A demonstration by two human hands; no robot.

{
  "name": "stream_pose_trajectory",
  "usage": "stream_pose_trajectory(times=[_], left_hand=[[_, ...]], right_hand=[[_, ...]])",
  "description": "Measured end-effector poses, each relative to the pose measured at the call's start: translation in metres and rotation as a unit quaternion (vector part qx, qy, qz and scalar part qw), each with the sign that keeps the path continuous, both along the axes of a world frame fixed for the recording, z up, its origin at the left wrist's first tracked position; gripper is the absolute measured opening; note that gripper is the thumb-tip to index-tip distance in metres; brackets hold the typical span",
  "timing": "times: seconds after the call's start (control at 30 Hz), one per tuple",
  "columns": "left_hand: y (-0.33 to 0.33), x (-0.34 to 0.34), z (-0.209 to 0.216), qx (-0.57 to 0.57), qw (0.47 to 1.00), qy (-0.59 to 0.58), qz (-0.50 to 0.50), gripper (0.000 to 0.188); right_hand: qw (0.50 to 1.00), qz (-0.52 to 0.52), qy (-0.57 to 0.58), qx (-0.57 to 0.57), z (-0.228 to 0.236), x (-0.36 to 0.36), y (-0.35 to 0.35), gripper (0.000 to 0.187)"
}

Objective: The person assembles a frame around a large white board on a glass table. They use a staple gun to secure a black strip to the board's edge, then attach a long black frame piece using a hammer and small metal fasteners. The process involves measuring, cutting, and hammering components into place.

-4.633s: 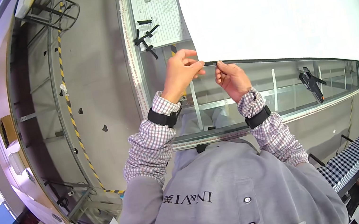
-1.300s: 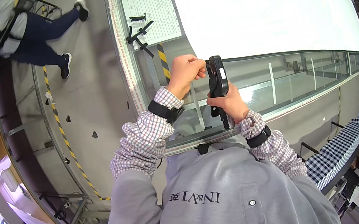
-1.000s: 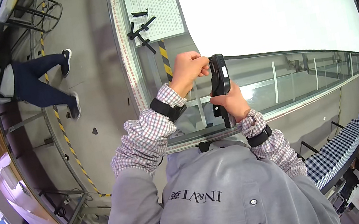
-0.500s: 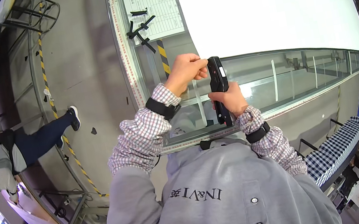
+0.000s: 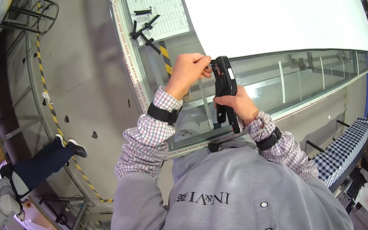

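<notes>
In my right hand (image 5: 239, 104) is a long black tool that looks like a stapler (image 5: 225, 75), held upright over the near edge of the glass table. Two long black parts of it stand apart at an angle, and a small white label shows on its side. My left hand (image 5: 190, 72) is closed in a pinch beside the stapler's far end. A thin, small thing seems to stick out between those fingertips and the stapler; its kind is too small to make out.
A big white sheet (image 5: 272, 1) covers the far part of the glass table (image 5: 266, 76). A printed paper (image 5: 159, 16) with black strips (image 5: 146, 35) lies far left. Beyond the aisle at left a person (image 5: 31, 171) is at work. A checkered padded board (image 5: 343, 153) stands at right.
The stapler's two parts have swung further apart. My left hand stays pinched at its far end. The person at left has shifted and now bends lower.
</notes>
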State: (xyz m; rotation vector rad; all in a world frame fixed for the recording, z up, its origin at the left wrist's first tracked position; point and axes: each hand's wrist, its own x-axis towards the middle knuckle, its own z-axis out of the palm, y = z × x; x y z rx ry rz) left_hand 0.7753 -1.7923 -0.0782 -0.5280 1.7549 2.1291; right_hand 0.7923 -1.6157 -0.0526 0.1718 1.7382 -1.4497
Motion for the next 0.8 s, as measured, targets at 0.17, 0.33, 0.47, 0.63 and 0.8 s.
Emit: stream_pose_trajectory(times=[0.17, 0.33, 0.47, 0.63, 0.8], left_hand=[[0.0014, -0.0003, 0.0022, -0.028, 1.000, 0.004, -0.003, 0.024], [0.0018, 0.0003, 0.0030, -0.046, 0.999, 0.002, -0.011, 0.023], [0.0023, 0.0011, 0.0004, -0.053, 0.999, 0.008, -0.009, 0.022], [0.0033, 0.0017, 0.0016, -0.061, 0.998, 0.007, -0.002, 0.022], [0.0023, 0.0030, 0.0007, -0.032, 0.999, 0.008, 0.000, 0.027]], right_hand=[[1.000, -0.012, 0.001, 0.008, 0.0005, 0.0001, -0.0046, 0.012], [0.999, 0.005, 0.025, 0.025, 0.0009, -0.0005, -0.0059, 0.012], [0.999, 0.018, 0.027, 0.043, -0.0010, -0.0010, -0.0056, 0.012], [0.999, 0.008, 0.033, 0.034, -0.0054, 0.0009, -0.0055, 0.012], [0.998, 0.000, 0.024, 0.056, -0.0008, 0.0017, -0.0103, 0.012]])
